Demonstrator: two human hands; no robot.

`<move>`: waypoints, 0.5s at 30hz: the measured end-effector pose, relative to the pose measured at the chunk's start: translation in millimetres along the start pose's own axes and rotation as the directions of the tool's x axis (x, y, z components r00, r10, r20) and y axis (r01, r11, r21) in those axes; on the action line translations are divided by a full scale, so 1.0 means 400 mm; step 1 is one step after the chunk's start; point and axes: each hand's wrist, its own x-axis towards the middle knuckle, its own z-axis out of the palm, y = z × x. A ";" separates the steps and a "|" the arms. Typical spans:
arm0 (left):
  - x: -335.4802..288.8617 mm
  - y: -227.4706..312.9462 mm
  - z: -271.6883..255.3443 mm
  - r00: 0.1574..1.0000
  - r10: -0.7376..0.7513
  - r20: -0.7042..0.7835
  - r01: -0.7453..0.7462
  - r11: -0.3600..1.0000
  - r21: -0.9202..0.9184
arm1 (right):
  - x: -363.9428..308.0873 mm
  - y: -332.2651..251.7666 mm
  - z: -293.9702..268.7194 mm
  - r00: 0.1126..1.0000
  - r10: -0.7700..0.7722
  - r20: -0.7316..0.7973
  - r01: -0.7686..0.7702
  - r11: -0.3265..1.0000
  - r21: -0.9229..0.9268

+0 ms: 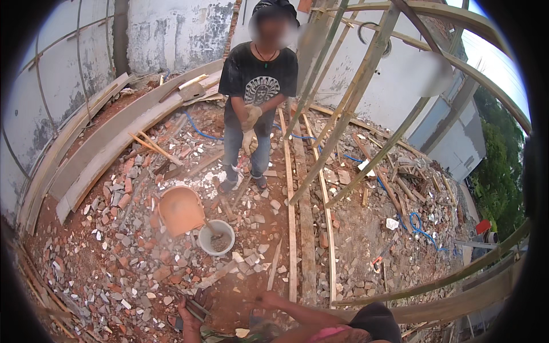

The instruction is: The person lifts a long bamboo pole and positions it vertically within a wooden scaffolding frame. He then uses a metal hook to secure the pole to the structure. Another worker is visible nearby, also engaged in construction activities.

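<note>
At the lower edge, my left hand (190,315) is closed round a dark, flat, greenish-grey thing (199,307) that I cannot make out. My right hand (267,300) hovers over the reddish dirt to its right, blurred, with its finger positions unclear. Farther ahead stands a pale grey bucket (205,243) holding grey rubble and a stick-like handle (214,230). Beside it lies a shallow orange scoop-shaped pan (180,210). A person (258,108) in a black shirt faces me, their gloved hands (250,128) together around a red and pale tool (239,164) pointing down.
Broken brick and stone (131,257) cover the ground. Long timber strips (290,228) run away from me right of centre. Slanted bamboo poles (349,114) rise on the right. Curved boards (114,148) line the left wall, and a blue hose (420,226) snakes through debris.
</note>
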 end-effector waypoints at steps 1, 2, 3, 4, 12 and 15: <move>0.020 -0.018 0.094 0.999 -0.014 0.048 0.013 1.000 0.026 | -0.046 0.047 -0.007 0.999 0.038 -0.026 -0.037 0.999 0.036; 0.033 -0.041 0.183 0.995 -0.035 0.092 0.030 0.998 0.053 | -0.094 0.080 -0.005 0.994 0.095 -0.046 -0.094 0.995 0.030; 0.046 -0.067 0.246 0.991 -0.073 0.115 0.061 0.992 0.107 | -0.139 0.112 -0.009 0.987 0.149 -0.059 -0.148 0.989 0.019; 0.071 -0.095 0.311 0.981 -0.126 0.146 0.100 0.980 0.169 | -0.183 0.149 -0.016 0.973 0.213 -0.087 -0.213 0.977 0.016; 0.158 -0.324 0.469 0.957 -0.279 0.083 0.016 0.336 0.942 | -0.347 0.226 -0.136 0.893 0.341 -0.293 -0.262 0.924 0.279; 0.139 -0.381 0.575 0.878 -0.476 0.049 -0.012 0.081 0.997 | -0.344 0.204 -0.184 0.873 0.399 -0.282 -0.274 0.878 0.393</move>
